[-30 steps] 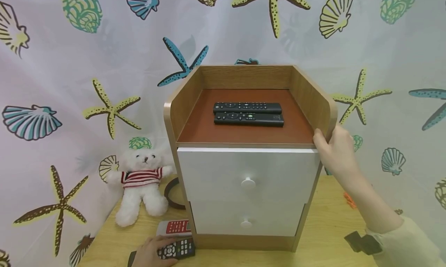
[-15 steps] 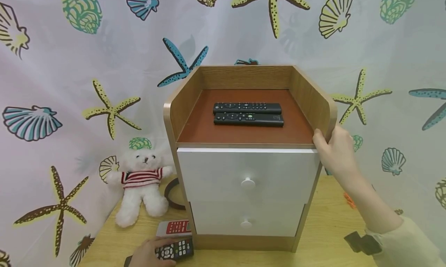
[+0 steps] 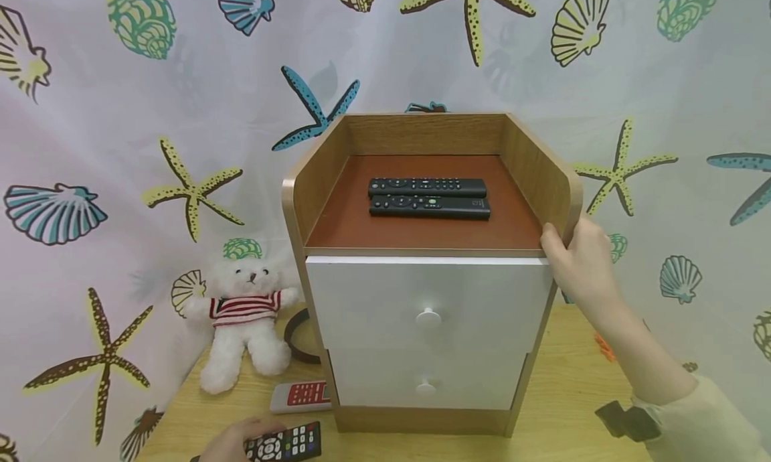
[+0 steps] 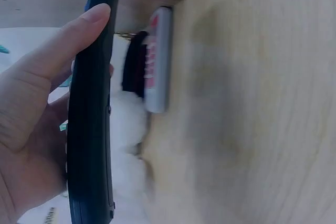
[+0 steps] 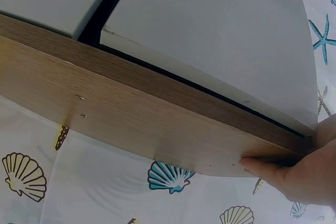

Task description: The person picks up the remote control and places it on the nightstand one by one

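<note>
A black remote control (image 3: 283, 443) with a number pad is in my left hand (image 3: 231, 440), low in the head view. The left wrist view shows the thumb on one side of the remote (image 4: 92, 108) and fingers behind it, raised over the table. My right hand (image 3: 581, 258) grips the right side panel of a small wooden cabinet (image 3: 421, 418), near its top front corner. In the right wrist view the fingers of that hand (image 5: 310, 166) wrap the panel's edge. The cabinet has two white drawer fronts (image 3: 370, 315) with round knobs, both pushed in.
Two black remotes (image 3: 429, 206) lie side by side on the cabinet's brown top. A grey remote with red keys (image 3: 304, 396) lies left of its base. Behind are a white teddy bear (image 3: 243, 328) and a dark ring-shaped band (image 3: 296, 335). An orange item (image 3: 604, 347) lies at right.
My left hand has drawn the black remote leftward and toward me, away from the cabinet base, so the grey remote shows more fully. The right hand has stayed on the panel.
</note>
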Demonstrator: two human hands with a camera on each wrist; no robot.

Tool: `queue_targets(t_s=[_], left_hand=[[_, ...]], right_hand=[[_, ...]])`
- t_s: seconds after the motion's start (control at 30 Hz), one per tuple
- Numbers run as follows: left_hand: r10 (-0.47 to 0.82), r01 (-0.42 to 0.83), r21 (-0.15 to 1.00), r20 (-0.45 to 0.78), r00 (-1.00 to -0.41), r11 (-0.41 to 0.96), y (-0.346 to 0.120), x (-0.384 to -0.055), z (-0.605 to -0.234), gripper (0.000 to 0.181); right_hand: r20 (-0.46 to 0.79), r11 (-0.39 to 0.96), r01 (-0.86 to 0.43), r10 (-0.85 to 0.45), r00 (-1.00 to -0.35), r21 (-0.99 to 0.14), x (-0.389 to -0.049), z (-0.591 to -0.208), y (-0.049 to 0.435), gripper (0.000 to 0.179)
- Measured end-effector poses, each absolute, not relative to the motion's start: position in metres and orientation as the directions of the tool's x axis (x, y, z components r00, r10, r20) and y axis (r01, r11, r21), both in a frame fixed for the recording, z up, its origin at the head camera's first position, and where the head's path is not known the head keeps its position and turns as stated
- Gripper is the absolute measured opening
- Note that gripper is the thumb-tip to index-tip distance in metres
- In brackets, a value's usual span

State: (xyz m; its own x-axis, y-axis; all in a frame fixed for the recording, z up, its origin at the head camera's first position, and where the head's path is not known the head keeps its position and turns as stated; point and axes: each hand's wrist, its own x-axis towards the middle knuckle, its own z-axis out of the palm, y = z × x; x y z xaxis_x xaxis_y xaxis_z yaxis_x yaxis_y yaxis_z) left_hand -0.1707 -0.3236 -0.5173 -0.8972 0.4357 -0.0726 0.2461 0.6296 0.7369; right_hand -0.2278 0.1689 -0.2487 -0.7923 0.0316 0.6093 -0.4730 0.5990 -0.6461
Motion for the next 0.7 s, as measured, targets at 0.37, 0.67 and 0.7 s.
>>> queue_targets(t_s=[0.37, 0.67, 0.7], left_hand=[[0.504, 0.372, 0.725, 0.039, -0.863, 0.58, -0.316, -0.144, -0.451, 0.05], [0.418, 0.41, 0.604, 0.136, -0.898, 0.684, -0.265, -0.12, -0.382, 0.057], [0.405, 0.422, 0.586, 0.169, -0.899, 0.692, -0.259, -0.117, -0.374, 0.056]], right_hand=[[0.589, 0.607, -0.45, 0.036, -0.808, -0.655, -0.226, -0.248, 0.17, 0.034], [0.575, 0.594, -0.454, 0.018, -0.818, -0.664, -0.226, -0.247, 0.17, 0.035], [0.575, 0.59, -0.454, 0.019, -0.818, -0.667, -0.226, -0.247, 0.17, 0.035]])
